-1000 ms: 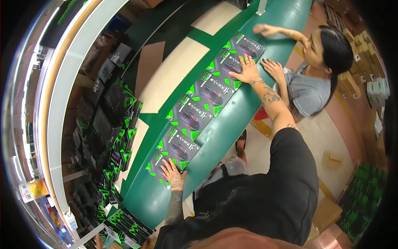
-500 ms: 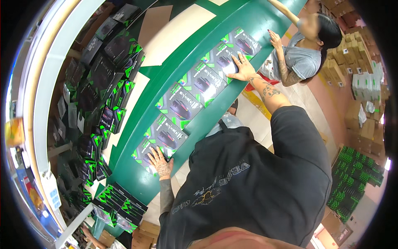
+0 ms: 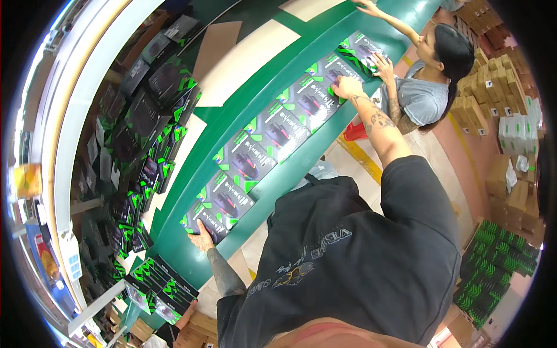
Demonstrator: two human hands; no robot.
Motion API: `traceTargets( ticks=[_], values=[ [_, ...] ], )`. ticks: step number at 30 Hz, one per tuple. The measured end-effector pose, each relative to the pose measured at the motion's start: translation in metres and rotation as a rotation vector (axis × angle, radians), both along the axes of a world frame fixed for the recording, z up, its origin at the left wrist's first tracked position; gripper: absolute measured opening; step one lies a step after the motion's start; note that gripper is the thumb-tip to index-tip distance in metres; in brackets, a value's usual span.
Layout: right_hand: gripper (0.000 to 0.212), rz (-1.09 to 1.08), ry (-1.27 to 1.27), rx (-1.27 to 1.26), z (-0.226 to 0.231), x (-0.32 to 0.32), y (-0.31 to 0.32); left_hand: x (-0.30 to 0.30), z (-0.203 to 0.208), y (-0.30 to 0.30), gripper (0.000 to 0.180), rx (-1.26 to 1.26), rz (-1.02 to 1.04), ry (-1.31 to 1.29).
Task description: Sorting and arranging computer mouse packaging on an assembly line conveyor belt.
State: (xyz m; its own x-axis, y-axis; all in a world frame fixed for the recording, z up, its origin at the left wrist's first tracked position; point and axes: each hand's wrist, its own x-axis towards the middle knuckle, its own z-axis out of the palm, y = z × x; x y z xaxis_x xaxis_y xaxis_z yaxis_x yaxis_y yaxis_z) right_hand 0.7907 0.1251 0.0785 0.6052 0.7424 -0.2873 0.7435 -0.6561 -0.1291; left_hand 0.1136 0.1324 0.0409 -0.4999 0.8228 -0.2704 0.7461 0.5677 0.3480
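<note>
A slanting row of black-and-green boxes, each picturing a computer mouse, lies along the green work surface (image 3: 180,255). At the row's near left end, my left hand (image 3: 201,240) grips the last mouse box (image 3: 210,225), thumb on top and the other fingers at its outer side. Toward the far right end my right hand (image 3: 349,88) is closed, fingers curled over the edge of another mouse box (image 3: 326,68). Between my hands lie several more boxes, among them a middle mouse box (image 3: 279,131). A co-worker's hand (image 3: 382,68) touches a separate mouse box (image 3: 358,51) beyond my right hand.
Stacked black-and-green boxes (image 3: 148,168) fill the left side, beside cardboard sheets (image 3: 255,55). More boxes (image 3: 165,284) stand at the lower left, where another person's hand (image 3: 187,313) touches them. The co-worker (image 3: 426,87) is at the right, near brown cartons (image 3: 484,87).
My left hand has gone from lying spread on the box to gripping its end. My right hand has curled. The farthest box has separated from the row, under the co-worker's hand.
</note>
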Motion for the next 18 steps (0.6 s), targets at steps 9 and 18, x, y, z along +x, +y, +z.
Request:
traceTargets(
  ticks=[9, 18],
  values=[
    [0.050, 0.096, -0.350, 0.397, -0.083, 0.154, -0.010, 0.031, -0.058, -0.061, 0.078, 0.075, 0.165, 0.436],
    [0.082, -0.481, -0.299, 0.116, -0.087, 0.097, -0.061, 0.095, -0.038, -0.086, 0.083, -0.006, 0.242, 0.307]
  ],
)
